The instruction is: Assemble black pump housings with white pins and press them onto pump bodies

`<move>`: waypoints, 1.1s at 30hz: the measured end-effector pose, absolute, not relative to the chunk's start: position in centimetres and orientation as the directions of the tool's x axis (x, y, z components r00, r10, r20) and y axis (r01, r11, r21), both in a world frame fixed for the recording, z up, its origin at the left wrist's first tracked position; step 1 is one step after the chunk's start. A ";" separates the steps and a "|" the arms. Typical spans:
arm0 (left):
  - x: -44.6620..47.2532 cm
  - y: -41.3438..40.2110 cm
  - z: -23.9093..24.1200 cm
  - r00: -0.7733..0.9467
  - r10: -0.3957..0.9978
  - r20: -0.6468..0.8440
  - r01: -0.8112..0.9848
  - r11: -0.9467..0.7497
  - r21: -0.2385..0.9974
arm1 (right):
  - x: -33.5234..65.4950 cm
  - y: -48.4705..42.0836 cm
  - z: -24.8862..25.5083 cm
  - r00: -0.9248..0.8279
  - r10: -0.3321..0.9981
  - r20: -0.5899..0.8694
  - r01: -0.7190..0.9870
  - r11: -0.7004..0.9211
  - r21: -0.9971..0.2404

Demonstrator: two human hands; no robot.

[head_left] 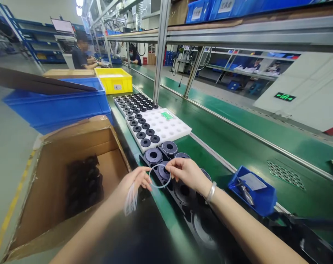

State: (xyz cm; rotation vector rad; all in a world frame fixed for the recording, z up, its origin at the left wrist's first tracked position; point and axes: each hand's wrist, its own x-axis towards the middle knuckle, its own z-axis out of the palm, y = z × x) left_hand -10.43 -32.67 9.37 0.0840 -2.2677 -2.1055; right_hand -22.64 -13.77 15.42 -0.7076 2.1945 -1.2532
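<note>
A thin, whitish translucent ring (pixel 160 187) is stretched upright between my hands, over a row of black round housings (pixel 153 156). My right hand (pixel 189 175) pinches its upper right side with thumb and fingertips. At its left side, the fingers of my left hand (pixel 136 179) are closed against the ring. Several more such rings (pixel 131 201) hang in a loose bundle from my left hand. Some housings are hidden beneath my right hand and forearm.
Beyond the housings, a white foam tray (pixel 166 128) holds black discs and a green card. An open cardboard box (pixel 106 141) with dark parts stands left, a blue crate (pixel 73 106) behind it. A blue bin (pixel 254 190) with metal tools sits right. A metal post rises ahead; people sit further off.
</note>
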 end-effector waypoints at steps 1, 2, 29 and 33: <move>-10.5 -33.6 8.9 -0.987 -0.160 0.008 -0.015 0.139 0.990 | -23.7 -14.8 15.1 -0.747 -0.642 -0.171 -0.173 0.436 -0.883; -10.6 -34.5 8.4 -0.971 -0.236 0.041 -0.013 0.223 0.975 | -24.7 -15.8 14.7 -0.760 -0.627 -0.169 -0.163 0.436 -0.885; -15.7 -35.7 5.0 -0.857 0.268 0.440 0.415 0.866 0.280 | -29.4 -19.4 11.2 -0.863 -0.488 -0.131 -0.276 0.673 -0.686; -16.0 -36.5 5.7 -0.847 0.339 0.410 0.460 0.854 0.243 | -29.7 -19.6 11.2 -0.863 -0.493 -0.110 -0.310 0.689 -0.655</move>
